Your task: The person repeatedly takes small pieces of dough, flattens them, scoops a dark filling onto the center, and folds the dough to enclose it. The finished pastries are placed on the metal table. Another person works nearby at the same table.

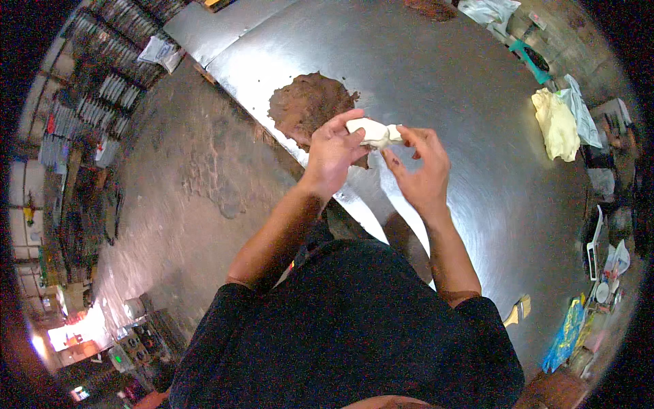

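Both my hands hold a pale cream, soft-looking lump above the metal tabletop, and it looks like dough. My left hand grips its left end, with the thumb and fingers closed around it. My right hand pinches a narrower part at the right end between thumb and fingertips. The lump seems drawn thin between the two ends. Just behind and below my left hand, a flat, rough-edged brown mass is spread on the table, partly covered by that hand.
The shiny metal table reaches far to the right. A yellowish lump beside plastic wrap, a teal-handled tool and a brush lie along its right side. Left of its edge is brown floor, with stacked dark trays beyond.
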Available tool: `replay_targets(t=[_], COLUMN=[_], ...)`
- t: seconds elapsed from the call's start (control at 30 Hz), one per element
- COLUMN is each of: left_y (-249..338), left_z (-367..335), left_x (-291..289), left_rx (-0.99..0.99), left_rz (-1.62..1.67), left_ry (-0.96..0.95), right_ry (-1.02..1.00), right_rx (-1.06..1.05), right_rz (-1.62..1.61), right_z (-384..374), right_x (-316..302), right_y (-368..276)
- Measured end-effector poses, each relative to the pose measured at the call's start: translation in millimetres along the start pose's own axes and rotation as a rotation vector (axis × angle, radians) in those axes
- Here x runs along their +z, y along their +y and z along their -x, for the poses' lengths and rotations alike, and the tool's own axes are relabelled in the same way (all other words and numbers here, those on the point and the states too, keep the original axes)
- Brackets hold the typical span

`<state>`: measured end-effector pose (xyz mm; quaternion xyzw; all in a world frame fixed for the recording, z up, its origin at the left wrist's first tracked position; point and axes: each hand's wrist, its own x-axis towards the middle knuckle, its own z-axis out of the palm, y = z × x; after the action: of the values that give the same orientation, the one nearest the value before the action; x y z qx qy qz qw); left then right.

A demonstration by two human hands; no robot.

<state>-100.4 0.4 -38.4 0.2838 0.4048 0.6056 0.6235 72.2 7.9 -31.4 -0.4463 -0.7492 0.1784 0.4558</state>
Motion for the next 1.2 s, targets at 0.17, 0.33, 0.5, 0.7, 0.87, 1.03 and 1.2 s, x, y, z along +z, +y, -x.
replay_targets(t=[0.17, 0.33, 0.5, 0.7, 0.87, 1.03, 1.2], left_y=[-3, -3, -11, -3, -5, -1, 4], left_z=[8, 0, 3, -4, -5, -4, 5], left_x=[44, 64, 87, 95, 99, 99, 102], left_rx=[-0.199, 0.063, -0.055, 0.054, -0.021, 0.261, 0.181], left_rz=[-0.156, -0.049, -0.049, -0.136, -0.396, -0.388, -0.686], left_ry=[0.042, 0.037, -0.077, 0.055, -0.151, -0.209, -0.213], right_ry=[0.158, 0.192, 0.172, 0.3, 0.337, 0.333, 0.358], right_rx=[-0.096, -0.23, -0.024, -0.409, -0.123, -0.331, 0.002], right_rz=[-0.019, -0.017, 0.004, 0.099, 0.078, 0.14, 0.01], right_z=[-12, -5, -9, -1, -7, -8, -4], right_x=[-16, -27, -45, -47, -55, -63, -63], right_y=[-4, -10, -5, -7, -8, -12, -12])
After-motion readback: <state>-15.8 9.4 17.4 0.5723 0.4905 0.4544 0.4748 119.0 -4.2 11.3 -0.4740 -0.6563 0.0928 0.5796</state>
